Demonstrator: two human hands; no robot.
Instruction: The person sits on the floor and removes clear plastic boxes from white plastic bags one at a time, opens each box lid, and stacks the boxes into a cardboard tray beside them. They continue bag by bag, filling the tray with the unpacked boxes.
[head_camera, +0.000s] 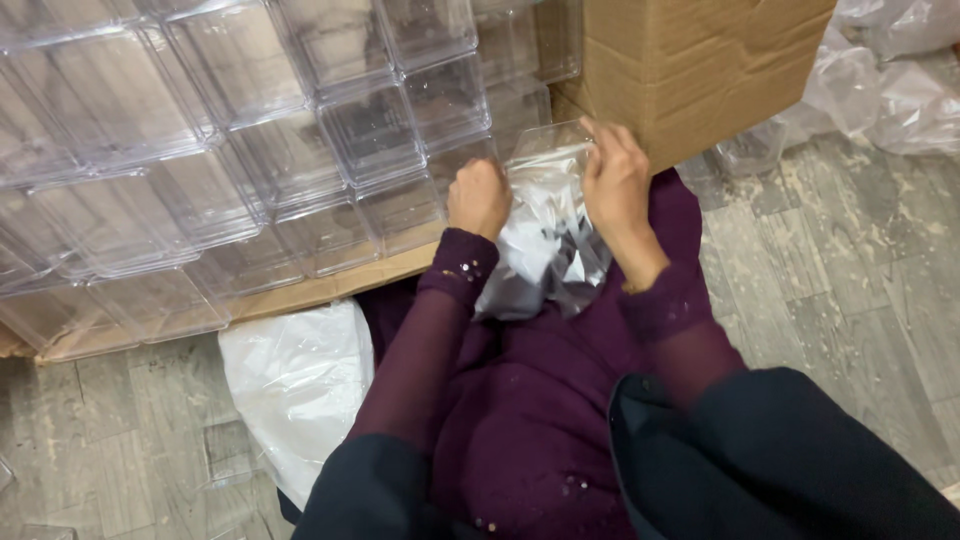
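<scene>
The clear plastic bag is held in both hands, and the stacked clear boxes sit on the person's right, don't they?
Not quite. Both hands, left hand and right hand, do grip the clear plastic bag, but the head view shows the stacked clear boxes on the person's left; the cardboard box is on the right.

Both arms wear sheer, deep-purple sleeves ending in denser, ribbed-looking cuffs; the left cuff (458, 262) carries a few small shiny beads or sequins, while the right cuff (668, 300) looks plain. Below the cuffs spreads a purple garment (520, 410) of the same shade, dotted with scattered pale specks. Nearer the camera than that garment, dark navy-black fabric (780, 450) covers the upper arms.
</scene>
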